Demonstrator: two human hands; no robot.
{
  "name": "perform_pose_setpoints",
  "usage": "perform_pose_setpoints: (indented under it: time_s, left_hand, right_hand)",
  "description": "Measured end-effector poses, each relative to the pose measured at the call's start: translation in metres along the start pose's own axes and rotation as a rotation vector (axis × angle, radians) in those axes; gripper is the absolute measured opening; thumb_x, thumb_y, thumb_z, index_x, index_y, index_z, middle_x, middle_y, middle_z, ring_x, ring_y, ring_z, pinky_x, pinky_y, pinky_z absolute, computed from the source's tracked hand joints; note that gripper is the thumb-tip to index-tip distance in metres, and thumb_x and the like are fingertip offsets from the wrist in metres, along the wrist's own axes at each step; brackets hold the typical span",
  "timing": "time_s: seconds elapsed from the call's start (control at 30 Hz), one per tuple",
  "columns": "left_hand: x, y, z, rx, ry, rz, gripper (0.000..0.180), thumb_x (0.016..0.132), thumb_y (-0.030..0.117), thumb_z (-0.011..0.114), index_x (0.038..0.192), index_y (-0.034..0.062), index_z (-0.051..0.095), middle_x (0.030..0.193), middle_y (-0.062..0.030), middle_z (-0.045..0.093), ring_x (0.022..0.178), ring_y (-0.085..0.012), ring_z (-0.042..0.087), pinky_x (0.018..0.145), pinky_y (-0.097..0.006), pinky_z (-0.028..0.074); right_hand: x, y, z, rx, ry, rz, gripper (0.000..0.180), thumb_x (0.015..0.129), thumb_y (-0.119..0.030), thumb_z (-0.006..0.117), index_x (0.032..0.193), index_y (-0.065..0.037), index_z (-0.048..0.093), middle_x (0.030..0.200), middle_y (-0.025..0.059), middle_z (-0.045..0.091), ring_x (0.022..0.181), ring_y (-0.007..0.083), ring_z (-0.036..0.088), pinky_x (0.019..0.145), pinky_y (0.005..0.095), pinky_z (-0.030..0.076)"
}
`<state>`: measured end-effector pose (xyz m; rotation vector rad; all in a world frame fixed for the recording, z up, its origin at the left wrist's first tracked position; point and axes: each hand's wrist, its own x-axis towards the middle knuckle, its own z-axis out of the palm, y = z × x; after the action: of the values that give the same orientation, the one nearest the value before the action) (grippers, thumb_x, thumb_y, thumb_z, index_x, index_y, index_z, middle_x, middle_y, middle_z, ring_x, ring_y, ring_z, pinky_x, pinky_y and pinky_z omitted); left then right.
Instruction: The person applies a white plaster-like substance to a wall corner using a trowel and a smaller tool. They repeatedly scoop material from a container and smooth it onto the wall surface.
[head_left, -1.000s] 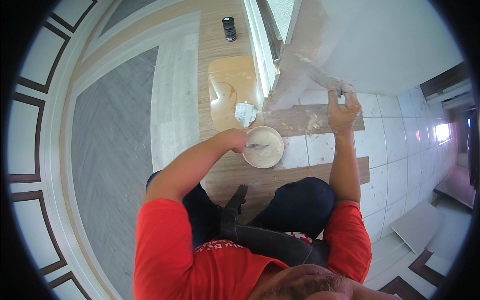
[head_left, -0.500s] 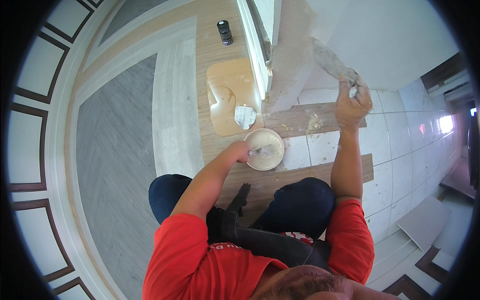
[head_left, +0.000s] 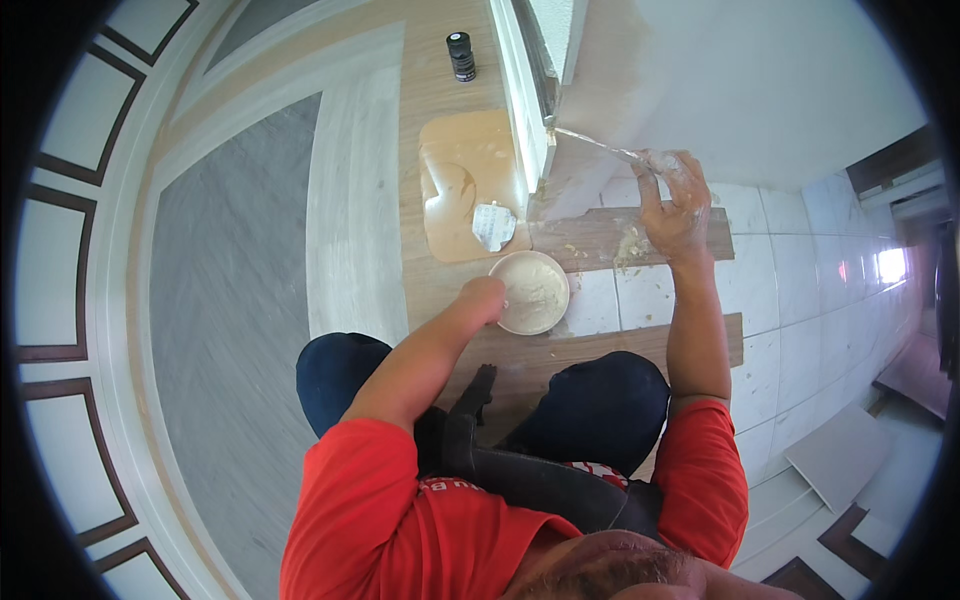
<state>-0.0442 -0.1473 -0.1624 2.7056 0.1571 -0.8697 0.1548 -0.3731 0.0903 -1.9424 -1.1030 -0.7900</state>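
My left hand [head_left: 484,300] is closed at the left rim of a round, pale bowl [head_left: 531,332] holding cream-coloured filler paste [head_left: 540,290]. Its fingertips are mostly hidden from above. My right hand [head_left: 677,208], smeared with white, grips a putty knife [head_left: 610,148]. The blade shows almost edge-on as a thin, coated strip, its tip reaching the white-edged corner of the wall [head_left: 545,150]. Whether the tip touches the corner I cannot tell.
A tan sheet [head_left: 460,190] lies left of the wall end, with a crumpled silvery packet [head_left: 493,227] on it. Farther off stands a dark bottle [head_left: 461,58]. White floor tiles [head_left: 780,270] and wood-look planks [head_left: 690,340] carry scattered debris. My knees flank the near floor.
My right hand has swung the putty knife left and turned it edge-on toward the wall corner. The flat blade seen in the bowl beside my left hand no longer shows.
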Motion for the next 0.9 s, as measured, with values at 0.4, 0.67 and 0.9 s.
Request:
perform_pose_setpoints:
  time_s: [0.4,0.67,0.9]
  left_hand:
    - [-0.014,0.018,-0.016,-0.003,0.057,0.009,0.025,0.073,0.011,0.087,0.097,0.0035,0.081,0.102,-0.02,0.079,0.099,-0.0351,0.077,0.086,-0.044,0.063]
    - [-0.016,0.02,-0.017,-0.042,0.08,0.032,0.031,0.068,0.011,0.093,0.096,0.0031,0.082,0.099,-0.0206,0.079,0.097,-0.0347,0.078,0.084,-0.044,0.063]
    - [-0.011,0.021,-0.025,-0.041,0.016,0.012,0.035,0.064,0.012,0.096,0.096,0.004,0.083,0.1,-0.0198,0.079,0.097,-0.0333,0.078,0.084,-0.043,0.063]
  right_hand:
    - [0.03,-0.011,-0.011,-0.114,-0.182,-0.066,0.024,0.089,0.007,0.073,0.108,-0.006,0.076,0.103,0.0092,0.077,0.095,0.0299,0.067,0.085,0.0402,0.054]
    - [0.042,-0.013,-0.007,-0.145,-0.214,-0.116,0.025,0.085,0.005,0.071,0.107,-0.006,0.076,0.097,0.008,0.075,0.089,0.0301,0.065,0.082,0.0417,0.05]
    - [0.049,-0.018,-0.007,-0.143,-0.247,-0.022,0.028,0.086,0.006,0.066,0.11,-0.004,0.076,0.099,0.0093,0.075,0.091,0.0311,0.065,0.087,0.042,0.052]
